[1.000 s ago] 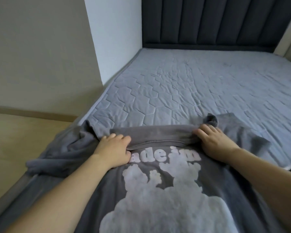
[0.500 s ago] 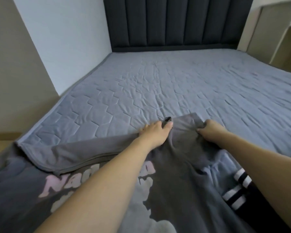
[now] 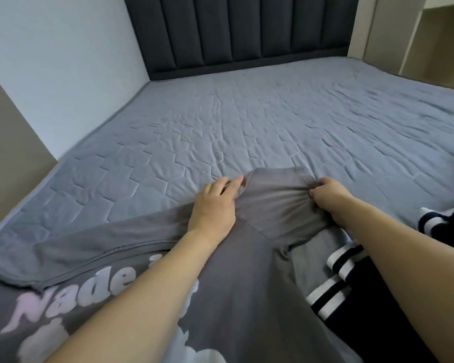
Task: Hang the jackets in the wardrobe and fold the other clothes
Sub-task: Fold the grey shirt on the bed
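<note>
Grey sweatshirt (image 3: 247,271) lies spread across the lower frame on the quilted bed cover (image 3: 247,132), its pale lettering partly hidden by the left forearm and cut off at the bottom edge. Left hand (image 3: 214,205) rests flat, fingers straight, on the sleeve; right hand (image 3: 330,196) pinches bunched sleeve fabric. Black white-striped garment (image 3: 351,279) lies lower right, mostly covered. Dark padded headboard (image 3: 241,30) stands at top.

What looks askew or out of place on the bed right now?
The grey printed sweatshirt is uneven: its sleeve is bunched into creases where the right hand pinches it, while the left hand presses it flat. A black garment with white stripes lies unfolded beside it, at the right. Nothing looks damaged.
</note>
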